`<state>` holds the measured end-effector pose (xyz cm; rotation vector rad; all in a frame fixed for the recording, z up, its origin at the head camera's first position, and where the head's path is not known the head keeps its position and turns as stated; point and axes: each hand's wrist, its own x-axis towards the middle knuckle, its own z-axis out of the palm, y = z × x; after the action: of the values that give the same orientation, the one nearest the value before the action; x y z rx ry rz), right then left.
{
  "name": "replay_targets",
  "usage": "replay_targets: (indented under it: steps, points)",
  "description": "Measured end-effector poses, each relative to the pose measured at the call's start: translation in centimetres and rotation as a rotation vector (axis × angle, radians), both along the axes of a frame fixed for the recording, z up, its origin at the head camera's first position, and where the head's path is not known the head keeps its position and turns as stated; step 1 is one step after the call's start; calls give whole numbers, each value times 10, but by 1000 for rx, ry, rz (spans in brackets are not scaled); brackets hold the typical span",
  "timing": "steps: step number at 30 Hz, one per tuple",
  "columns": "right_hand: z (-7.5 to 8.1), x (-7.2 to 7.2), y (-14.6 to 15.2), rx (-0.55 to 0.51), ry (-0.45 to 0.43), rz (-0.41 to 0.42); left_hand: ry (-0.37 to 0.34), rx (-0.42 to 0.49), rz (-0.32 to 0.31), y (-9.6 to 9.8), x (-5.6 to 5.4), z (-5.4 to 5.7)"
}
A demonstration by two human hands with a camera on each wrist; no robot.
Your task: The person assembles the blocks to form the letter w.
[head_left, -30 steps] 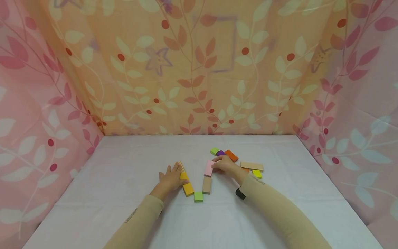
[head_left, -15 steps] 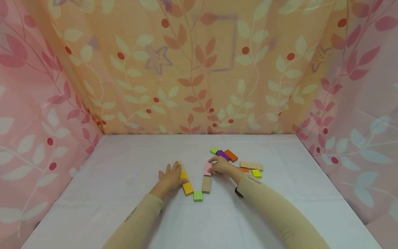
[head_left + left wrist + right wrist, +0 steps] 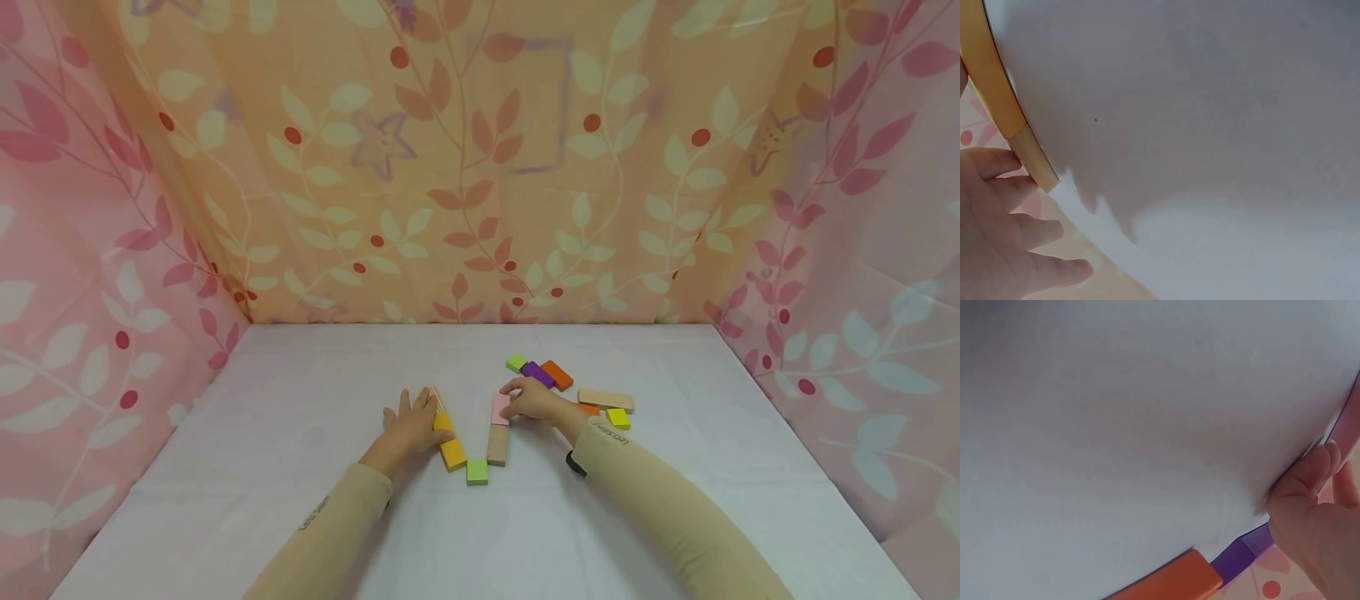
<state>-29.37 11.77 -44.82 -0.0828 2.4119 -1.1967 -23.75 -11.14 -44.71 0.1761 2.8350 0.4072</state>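
Observation:
My left hand [image 3: 410, 425] rests along the left side of a row, its fingers spread and fairly straight. The thumb lies across the yellow blocks [image 3: 452, 454]; in the left wrist view two fingers touch a plain wooden block [image 3: 1036, 159] at the row's far end. My right hand [image 3: 534, 398] holds the pink block [image 3: 500, 408] at its right side with curled fingers; part of that block is hidden. The pink block meets the end of a natural wood block [image 3: 498, 445]. A light green block [image 3: 477, 472] lies at the near end, between the two rows.
Behind the right hand lie a small green block [image 3: 516, 362], a purple block [image 3: 538, 374] and an orange block [image 3: 557, 375]. Farther right are a long wooden block [image 3: 605, 400], a yellow block [image 3: 618, 418] and a partly hidden orange block [image 3: 589, 409]. Patterned cloth surrounds the white table [image 3: 315, 358].
The pink block has shifted slightly left and straightened in line with the wood block below it. My right hand moved left with it, uncovering more purple. The left hand stays put.

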Motion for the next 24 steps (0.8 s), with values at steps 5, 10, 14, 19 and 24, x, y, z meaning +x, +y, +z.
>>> replay_targets:
  steps: [5,10,14,19,24]
  points:
    - [0,1,1,7,23,4,0,-1,-4,0,-1,1]
    - [1,4,3,9,55,7,6,4,-8,1,-2,1]
    - [1,4,2,5,56,-2,28,14,-22,2,-1,2]
    - [-1,4,1,-2,53,-14,58,22,-45,6,2,4]
    - [1,4,8,-22,71,9,77,55,-70,13,5,7]
